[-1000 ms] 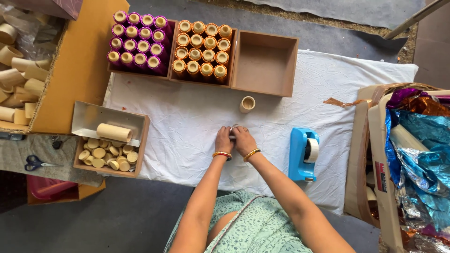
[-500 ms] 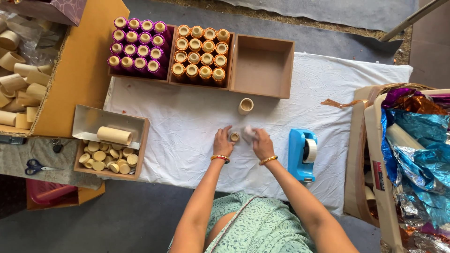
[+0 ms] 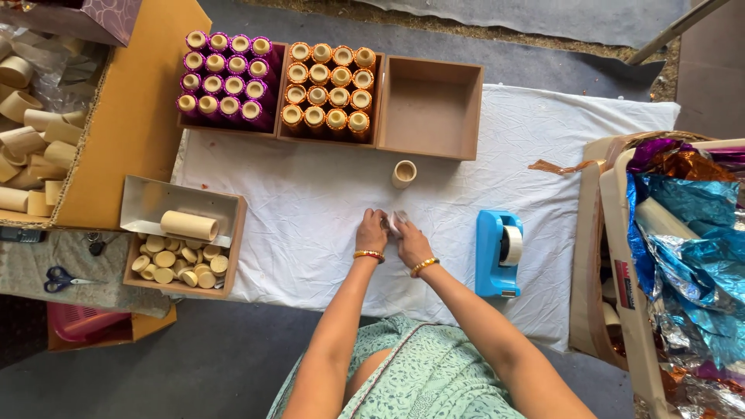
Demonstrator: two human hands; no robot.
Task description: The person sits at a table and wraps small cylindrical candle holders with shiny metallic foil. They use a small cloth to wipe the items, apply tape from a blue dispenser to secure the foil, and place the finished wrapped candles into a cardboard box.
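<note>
White cloth covers the surface [image 3: 310,209], and I see both my hands meet near its middle. My left hand [image 3: 372,231] and my right hand [image 3: 411,242] are close together, with the fingers bent around a small pale piece [image 3: 398,223] that they pinch between them. It is too small for me to tell what the piece is. Each wrist has a gold and red bangle.

A single plain cardboard tube [image 3: 403,174] stands upright on the cloth just beyond the hands, apart from them. A blue tape dispenser [image 3: 498,254] lies near the right hand, not touching it.

At the far edge I see three brown boxes side by side: one full of purple tubes [image 3: 225,77], one full of orange tubes [image 3: 326,85], and one empty box [image 3: 429,109]. On my left, a small box [image 3: 182,240] holds round cardboard discs and one lying tube. Blue scissors [image 3: 58,278] lie further left. Shiny foil sheets [image 3: 683,225] fill a carton on the right.
</note>
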